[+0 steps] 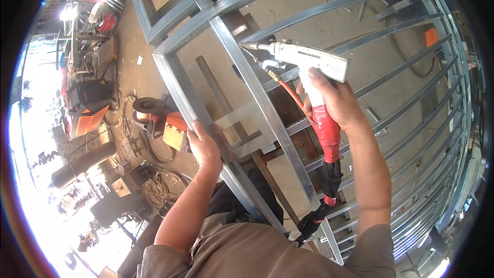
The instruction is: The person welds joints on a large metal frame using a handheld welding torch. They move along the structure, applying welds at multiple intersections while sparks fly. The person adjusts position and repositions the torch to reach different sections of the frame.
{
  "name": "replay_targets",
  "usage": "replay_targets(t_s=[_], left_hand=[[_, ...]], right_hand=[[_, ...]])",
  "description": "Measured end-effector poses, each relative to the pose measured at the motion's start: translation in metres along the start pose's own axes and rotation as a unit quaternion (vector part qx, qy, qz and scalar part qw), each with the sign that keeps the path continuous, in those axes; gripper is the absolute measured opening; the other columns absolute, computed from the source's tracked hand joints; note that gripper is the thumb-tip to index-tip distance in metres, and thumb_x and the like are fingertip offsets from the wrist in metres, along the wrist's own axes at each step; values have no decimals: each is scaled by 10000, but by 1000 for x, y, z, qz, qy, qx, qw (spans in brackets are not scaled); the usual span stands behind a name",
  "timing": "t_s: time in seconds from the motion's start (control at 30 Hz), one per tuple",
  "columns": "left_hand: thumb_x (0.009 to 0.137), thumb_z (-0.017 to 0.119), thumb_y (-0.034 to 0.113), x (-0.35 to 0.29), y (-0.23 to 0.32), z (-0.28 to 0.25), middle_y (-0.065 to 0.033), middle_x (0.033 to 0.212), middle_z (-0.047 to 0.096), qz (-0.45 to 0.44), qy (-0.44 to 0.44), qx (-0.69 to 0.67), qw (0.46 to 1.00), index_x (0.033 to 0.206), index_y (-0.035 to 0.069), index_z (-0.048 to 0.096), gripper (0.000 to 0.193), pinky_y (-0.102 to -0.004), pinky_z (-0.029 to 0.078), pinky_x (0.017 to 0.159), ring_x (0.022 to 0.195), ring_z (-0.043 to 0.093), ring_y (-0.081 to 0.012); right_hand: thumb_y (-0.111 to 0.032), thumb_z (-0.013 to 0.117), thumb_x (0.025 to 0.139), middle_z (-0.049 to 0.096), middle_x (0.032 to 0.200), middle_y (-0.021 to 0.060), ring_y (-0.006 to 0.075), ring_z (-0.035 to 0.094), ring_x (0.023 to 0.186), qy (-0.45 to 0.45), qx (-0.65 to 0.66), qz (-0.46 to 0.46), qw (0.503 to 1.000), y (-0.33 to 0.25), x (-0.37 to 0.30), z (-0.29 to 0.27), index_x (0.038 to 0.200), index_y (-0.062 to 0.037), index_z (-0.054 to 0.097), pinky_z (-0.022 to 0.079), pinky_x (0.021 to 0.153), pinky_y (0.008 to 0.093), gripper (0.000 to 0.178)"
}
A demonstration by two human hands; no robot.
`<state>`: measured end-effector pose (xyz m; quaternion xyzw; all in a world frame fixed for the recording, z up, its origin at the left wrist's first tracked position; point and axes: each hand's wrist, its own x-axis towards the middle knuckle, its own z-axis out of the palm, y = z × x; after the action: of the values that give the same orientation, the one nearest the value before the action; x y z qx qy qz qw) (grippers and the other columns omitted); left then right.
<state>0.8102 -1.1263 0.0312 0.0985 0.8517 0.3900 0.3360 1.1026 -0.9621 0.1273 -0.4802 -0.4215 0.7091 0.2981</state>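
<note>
My right hand (pixel 337 102) is wrapped round the grip of a white welding gun (pixel 309 61), its thumb along the top. The gun's metal nozzle (pixel 253 46) points left, close to or touching an upright bar (pixel 242 64) of a large silver metal frame (pixel 180 87); I cannot tell which. Red wrapping (pixel 326 131) covers the lower grip, and a black-wrapped cable (pixel 331 181) runs down toward my body. A thin orange hose (pixel 292 95) joins near the nozzle. My left hand (pixel 206 148) closes over the frame's near outer tube, some fingers hidden behind it.
Many parallel bars (pixel 396 80) of the frame fill the right side. On the floor to the left are an orange machine with a round disc (pixel 149 105), a brown gas cylinder (pixel 85 163), coiled cables (pixel 159 190) and a black box (pixel 90 92). Dark steel bars lie beneath the frame.
</note>
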Motion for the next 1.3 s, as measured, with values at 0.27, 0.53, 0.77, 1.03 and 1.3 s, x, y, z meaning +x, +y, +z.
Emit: replay_targets(t_s=[0.27, 0.53, 0.77, 1.03, 1.3], left_hand=[[1091, 416, 476, -2, 4, -1, -189, 1178, 664, 7, -9, 11, 1000, 1411, 3, 503, 578, -423, 505, 933, 1061, 657, -305], [1092, 409, 475, 0, 2, 0, -201, 1189, 667, -2, -17, -1, 1000, 1413, -5, 501, 585, -428, 501, 950, 1080, 658, -324], [1089, 408, 487, 6, -9, 0, -277, 1336, 622, 28, 13, 61, 998, 1456, -43, 470, 648, -455, 461, 1043, 1233, 609, -422], [1087, 402, 495, 2, -1, 2, -283, 1341, 617, 19, 21, 51, 998, 1436, -52, 483, 654, -457, 460, 1049, 1245, 601, -433], [1084, 397, 504, -2, 5, 3, -274, 1356, 612, 17, 24, 67, 997, 1450, -38, 477, 659, -458, 456, 1057, 1253, 597, -430]], right_hand=[[-464, 647, 1017, 672, 845, 83, 135, 665, 607, -5, -6, -11, 1000, 1, 0, 2, 1206, 21, 626, 547, 514, 289, 521], [-460, 650, 1015, 667, 839, 81, 136, 663, 596, -3, -20, -10, 1000, 0, 1, 7, 1183, 20, 625, 543, 507, 286, 509], [-433, 663, 1013, 663, 840, 82, 142, 665, 593, -7, -16, -9, 1000, -3, -1, 8, 1180, 16, 622, 536, 502, 288, 481], [-409, 671, 1015, 663, 850, 84, 148, 665, 595, -19, -14, -5, 1000, -3, -4, 6, 1170, 16, 620, 539, 506, 292, 455], [-410, 668, 1016, 664, 852, 84, 147, 665, 598, -17, -16, -8, 1000, -3, -9, 6, 1165, 15, 621, 543, 510, 292, 453]])
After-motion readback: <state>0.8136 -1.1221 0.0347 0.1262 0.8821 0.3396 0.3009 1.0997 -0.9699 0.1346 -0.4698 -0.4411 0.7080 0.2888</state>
